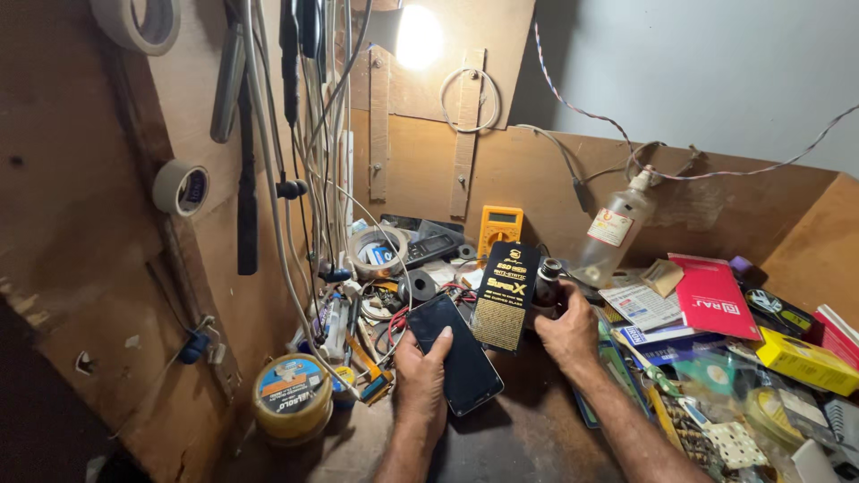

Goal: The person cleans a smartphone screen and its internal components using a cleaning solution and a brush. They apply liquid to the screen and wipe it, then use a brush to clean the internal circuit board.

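My left hand (420, 380) grips a black smartphone (455, 352) by its lower left edge, screen up and dark, just above the workbench. My right hand (565, 334) is closed around a small dark bottle (548, 284) with a lighter cap, held upright to the right of the phone. Between the hands stands a black flat package with gold print (506, 297), leaning upright behind the phone.
A yellow multimeter (498, 228) and tape rolls (379, 248) sit at the back. A clear plastic bottle (614, 234) leans at the back right. Boxes, a red booklet (713, 295) and packets crowd the right. A round tin (292, 395) stands at the left. Cables hang along the left wall.
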